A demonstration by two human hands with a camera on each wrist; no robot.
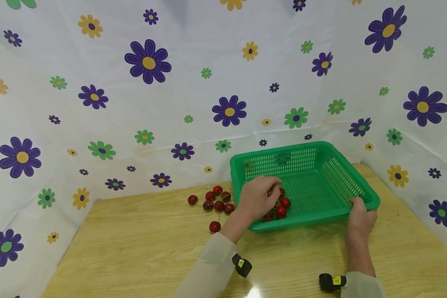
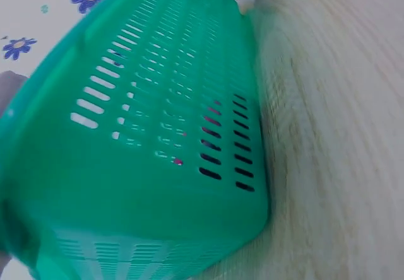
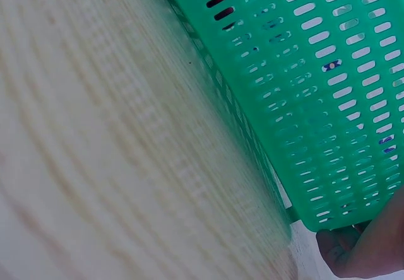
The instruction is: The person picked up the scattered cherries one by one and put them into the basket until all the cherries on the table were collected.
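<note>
A green plastic basket (image 1: 342,213) with slotted walls stands at the right of the wooden table. My left hand (image 1: 256,196) reaches over its left rim, fingers bent down above several red cherries (image 1: 281,211) in the basket's left end. Red shows between finger and thumb; I cannot tell whether they pinch a cherry. With the thumb over the rim, my right hand (image 1: 360,219) grips the front right corner. The right wrist view shows that hand's fingers (image 3: 338,248) bent at the basket's corner. More cherries (image 1: 219,206) with stems lie on the table, left of the basket.
One cherry (image 1: 215,227) lies apart from the others, nearer the front and close to the left forearm. A flower-printed white sheet (image 1: 193,82) hangs behind the wooden table (image 1: 141,248) and along its sides.
</note>
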